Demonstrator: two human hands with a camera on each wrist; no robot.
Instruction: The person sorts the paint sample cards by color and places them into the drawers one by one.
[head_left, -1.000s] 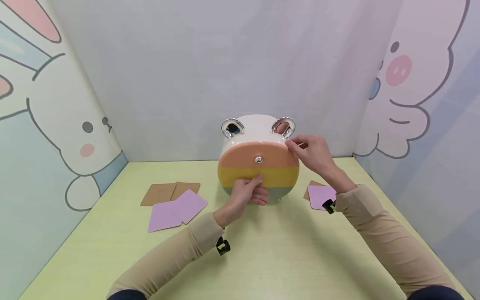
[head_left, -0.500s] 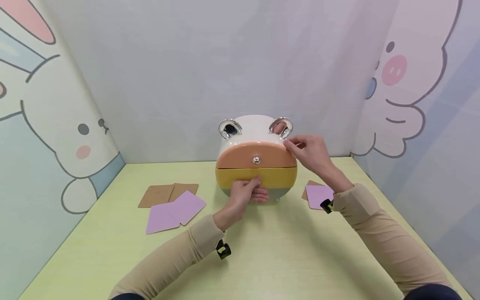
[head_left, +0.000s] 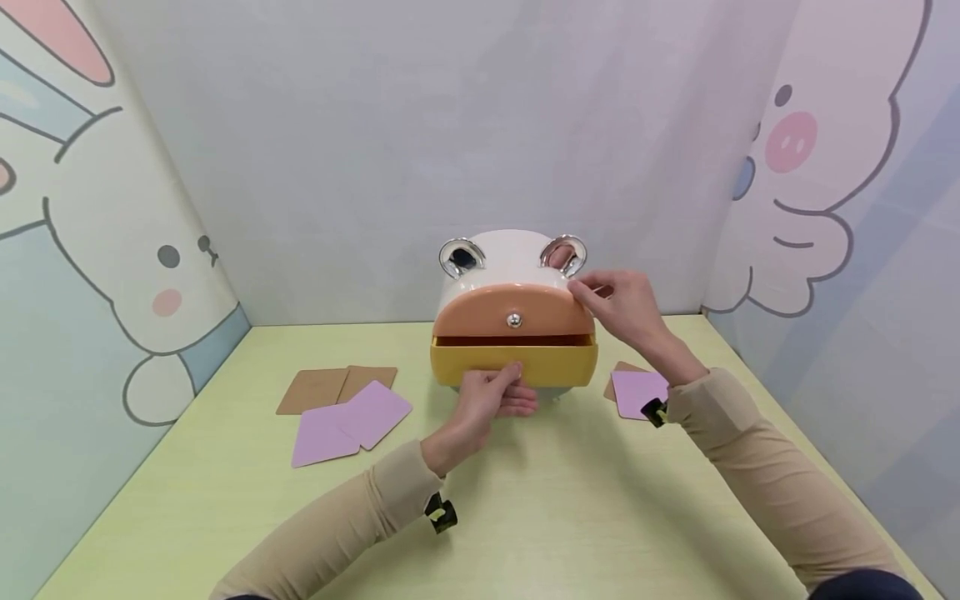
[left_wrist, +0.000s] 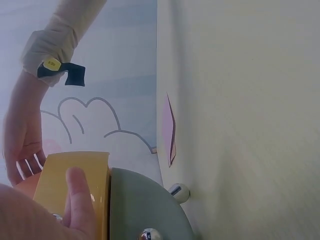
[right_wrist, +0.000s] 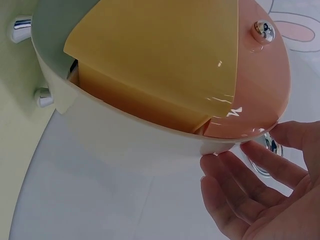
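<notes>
A small white drawer cabinet (head_left: 510, 247) with silver ring ears stands on the table. Its front is banded in orange, yellow and grey-green. The yellow drawer (head_left: 555, 367) juts partway out below the orange drawer (head_left: 480, 312). My left hand (head_left: 480, 408) is at the middle of the yellow front and pinches its silver knob (left_wrist: 57, 217), which the hand hides in the head view. My right hand (head_left: 622, 308) rests its fingertips (right_wrist: 210, 162) on the cabinet's upper right side, its thumb at the rim of the orange front.
Two brown cards (head_left: 315, 390) and two lilac cards (head_left: 378, 414) lie to the left of the cabinet. On the right, a lilac card (head_left: 637, 392) overlaps a brown one (head_left: 609, 389). Walls with cartoon animals enclose the green table (head_left: 525, 517).
My left hand has moved toward me, drawing the yellow drawer out from flush with the cabinet front. The right hand stays at the cabinet's upper right side.
</notes>
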